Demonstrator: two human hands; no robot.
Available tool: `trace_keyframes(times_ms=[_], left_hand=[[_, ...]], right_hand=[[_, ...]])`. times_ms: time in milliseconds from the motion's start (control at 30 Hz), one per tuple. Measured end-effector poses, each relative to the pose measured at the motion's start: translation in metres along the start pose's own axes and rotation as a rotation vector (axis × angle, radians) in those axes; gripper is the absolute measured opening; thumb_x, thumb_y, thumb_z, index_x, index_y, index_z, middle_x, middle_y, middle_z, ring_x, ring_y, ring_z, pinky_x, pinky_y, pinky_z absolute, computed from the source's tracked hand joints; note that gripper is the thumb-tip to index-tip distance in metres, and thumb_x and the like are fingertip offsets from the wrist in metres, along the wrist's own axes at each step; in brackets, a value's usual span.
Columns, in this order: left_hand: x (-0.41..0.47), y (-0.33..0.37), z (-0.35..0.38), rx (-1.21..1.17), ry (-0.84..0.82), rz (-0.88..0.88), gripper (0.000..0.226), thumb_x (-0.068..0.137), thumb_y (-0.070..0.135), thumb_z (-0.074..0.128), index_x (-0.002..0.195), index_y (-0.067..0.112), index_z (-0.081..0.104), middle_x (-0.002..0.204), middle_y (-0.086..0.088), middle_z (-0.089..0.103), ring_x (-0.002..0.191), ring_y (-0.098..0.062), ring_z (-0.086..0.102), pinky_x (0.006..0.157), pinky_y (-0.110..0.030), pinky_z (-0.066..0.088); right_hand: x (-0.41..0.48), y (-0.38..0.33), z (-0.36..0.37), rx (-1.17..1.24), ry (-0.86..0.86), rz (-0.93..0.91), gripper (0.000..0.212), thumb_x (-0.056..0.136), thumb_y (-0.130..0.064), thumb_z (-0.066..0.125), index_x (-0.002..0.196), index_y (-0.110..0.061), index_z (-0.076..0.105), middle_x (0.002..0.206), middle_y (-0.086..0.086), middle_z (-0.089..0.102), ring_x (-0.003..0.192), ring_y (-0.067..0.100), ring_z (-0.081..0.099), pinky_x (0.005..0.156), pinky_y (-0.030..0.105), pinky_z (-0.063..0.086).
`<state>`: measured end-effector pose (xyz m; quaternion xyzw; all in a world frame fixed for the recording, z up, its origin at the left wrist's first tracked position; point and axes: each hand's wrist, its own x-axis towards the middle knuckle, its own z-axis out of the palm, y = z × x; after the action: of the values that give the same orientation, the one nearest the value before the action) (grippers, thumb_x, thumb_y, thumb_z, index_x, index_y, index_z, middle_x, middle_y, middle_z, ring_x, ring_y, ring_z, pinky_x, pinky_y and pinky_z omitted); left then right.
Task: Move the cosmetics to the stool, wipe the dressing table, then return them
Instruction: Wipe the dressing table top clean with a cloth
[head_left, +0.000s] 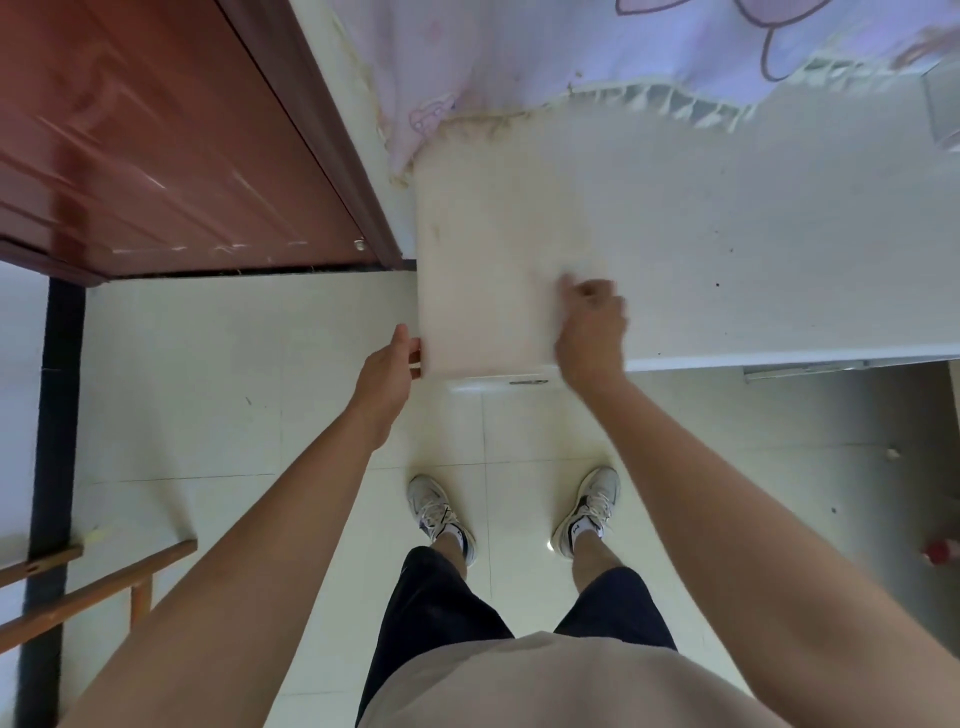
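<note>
The white dressing table (727, 249) fills the upper right, and its top shows only a few dark specks. My right hand (592, 327) rests on the top near the front left corner. Its fingers curl round something small and pale, likely a wipe (569, 273), which is blurred. My left hand (392, 364) is at the table's left front corner, fingers touching the side edge and thumb raised. No cosmetics show on the table. A wooden stool (93, 587) is partly visible at the lower left.
A red-brown door (171, 145) stands at the left beside the table. Pale printed fabric (571, 57) hangs over the table's back edge. A translucent box (941, 109) sits at the far right. A red-capped item (941, 552) lies on the tiled floor.
</note>
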<state>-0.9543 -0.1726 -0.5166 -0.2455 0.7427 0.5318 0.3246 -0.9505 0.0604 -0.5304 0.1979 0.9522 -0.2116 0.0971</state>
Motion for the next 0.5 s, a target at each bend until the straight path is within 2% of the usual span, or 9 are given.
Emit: trace_keyframes(times_ms=[100, 167, 200, 267, 333, 367, 400, 433, 500], left_hand=[[-0.015, 0.003, -0.007, 0.18, 0.004, 0.014, 0.061, 0.101, 0.055, 0.02, 0.13, 0.018, 0.058, 0.136, -0.001, 0.056, 0.123, -0.017, 0.051, 0.097, -0.031, 0.034], [-0.03, 0.014, -0.017, 0.355, 0.084, 0.056, 0.063, 0.101, 0.055, 0.017, 0.133, 0.017, 0.056, 0.14, -0.004, 0.052, 0.13, -0.024, 0.045, 0.107, -0.037, 0.031], [-0.04, 0.023, -0.024, 0.447, 0.148, 0.097, 0.062, 0.102, 0.054, 0.016, 0.127, 0.016, 0.059, 0.134, -0.006, 0.055, 0.128, -0.028, 0.046, 0.108, -0.042, 0.031], [-0.062, 0.047, -0.04, 0.583, 0.297, 0.235, 0.056, 0.103, 0.047, 0.017, 0.094, 0.014, 0.061, 0.106, -0.006, 0.061, 0.113, -0.034, 0.053, 0.1, -0.047, 0.037], [-0.087, 0.074, -0.056, 0.667, 0.429, 0.405, 0.047, 0.102, 0.04, 0.018, 0.075, 0.017, 0.048, 0.094, -0.005, 0.058, 0.105, -0.034, 0.054, 0.094, -0.049, 0.041], [-0.098, 0.086, -0.065, 0.716, 0.495, 0.469, 0.045, 0.101, 0.039, 0.018, 0.082, 0.017, 0.052, 0.103, -0.007, 0.059, 0.113, -0.033, 0.051, 0.097, -0.052, 0.039], [-0.11, 0.098, -0.073, 0.771, 0.574, 0.516, 0.046, 0.101, 0.04, 0.02, 0.1, 0.016, 0.06, 0.121, -0.011, 0.057, 0.124, -0.033, 0.046, 0.103, -0.053, 0.035], [-0.121, 0.108, -0.081, 0.816, 0.669, 0.561, 0.046, 0.103, 0.04, 0.024, 0.121, 0.016, 0.059, 0.139, -0.014, 0.049, 0.132, -0.033, 0.039, 0.108, -0.054, 0.029], [-0.149, 0.124, -0.094, 0.849, 0.855, 0.649, 0.046, 0.104, 0.039, 0.031, 0.138, 0.015, 0.05, 0.151, -0.016, 0.036, 0.137, -0.035, 0.034, 0.111, -0.055, 0.024]], right_hand=[[-0.025, -0.041, 0.006, -0.01, -0.291, -0.403, 0.063, 0.088, 0.01, 0.042, 0.145, -0.017, 0.047, 0.131, 0.014, 0.046, 0.113, 0.034, 0.044, 0.1, 0.038, 0.039], [-0.03, -0.054, -0.007, -0.009, -0.346, -0.458, 0.06, 0.089, 0.01, 0.041, 0.143, -0.016, 0.051, 0.131, 0.013, 0.047, 0.116, 0.033, 0.045, 0.102, 0.036, 0.038], [-0.03, -0.059, -0.019, 0.027, -0.308, -0.446, 0.056, 0.091, 0.009, 0.041, 0.14, -0.014, 0.054, 0.13, 0.013, 0.049, 0.118, 0.033, 0.045, 0.103, 0.036, 0.039], [-0.026, -0.068, -0.052, 0.128, -0.191, -0.435, 0.047, 0.094, 0.007, 0.043, 0.135, -0.009, 0.058, 0.126, 0.016, 0.051, 0.118, 0.034, 0.049, 0.103, 0.038, 0.042], [-0.018, -0.078, -0.093, 0.195, -0.084, -0.458, 0.044, 0.094, 0.006, 0.043, 0.132, -0.007, 0.061, 0.122, 0.017, 0.053, 0.114, 0.035, 0.053, 0.101, 0.04, 0.044], [-0.013, -0.085, -0.114, 0.212, -0.038, -0.479, 0.043, 0.094, 0.005, 0.044, 0.131, -0.008, 0.061, 0.121, 0.017, 0.053, 0.112, 0.035, 0.055, 0.1, 0.04, 0.045], [-0.007, -0.091, -0.135, 0.223, 0.005, -0.504, 0.042, 0.094, 0.003, 0.044, 0.131, -0.008, 0.062, 0.121, 0.016, 0.053, 0.11, 0.034, 0.057, 0.099, 0.039, 0.046], [-0.001, -0.098, -0.154, 0.234, 0.045, -0.53, 0.041, 0.095, 0.001, 0.045, 0.131, -0.01, 0.062, 0.121, 0.014, 0.053, 0.108, 0.032, 0.058, 0.096, 0.035, 0.046], [0.006, -0.112, -0.184, 0.258, 0.127, -0.593, 0.038, 0.096, -0.003, 0.046, 0.131, -0.011, 0.062, 0.12, 0.012, 0.054, 0.1, 0.029, 0.061, 0.087, 0.025, 0.043]])
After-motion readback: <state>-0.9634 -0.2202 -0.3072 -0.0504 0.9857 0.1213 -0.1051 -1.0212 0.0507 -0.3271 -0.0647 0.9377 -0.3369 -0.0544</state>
